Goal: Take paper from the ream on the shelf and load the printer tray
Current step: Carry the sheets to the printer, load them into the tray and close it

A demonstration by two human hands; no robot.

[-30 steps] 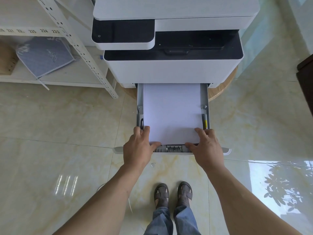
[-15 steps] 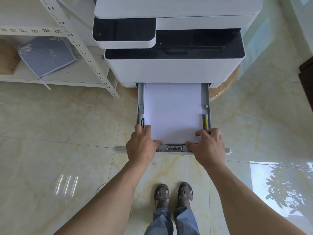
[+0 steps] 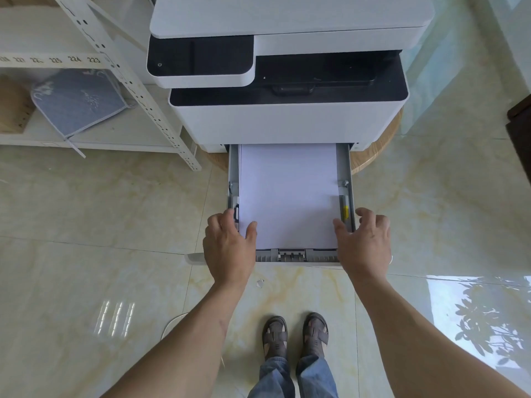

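A white stack of paper (image 3: 288, 193) lies flat in the pulled-out grey printer tray (image 3: 296, 255), under the white and black printer (image 3: 287, 119). My left hand (image 3: 228, 248) rests over the tray's near left corner, thumb on the paper's left edge, fingers at the left rail. My right hand (image 3: 365, 244) hovers over the near right corner, fingers spread, thumb at the paper's right edge. Neither hand holds anything. No ream shows on the shelf.
A white metal shelf (image 3: 86, 139) stands to the left with a blue-grey cushion (image 3: 77, 101) and a brown box (image 3: 13, 107). The printer sits on a round wooden stand (image 3: 376, 150). My sandalled feet (image 3: 296, 337) stand on a glossy tile floor. Dark furniture (image 3: 521, 133) is at the right edge.
Both hands have slid outward from the paper's near edge to the tray's side corners, and the right hand's fingers have opened. The paper stays flat in the tray.
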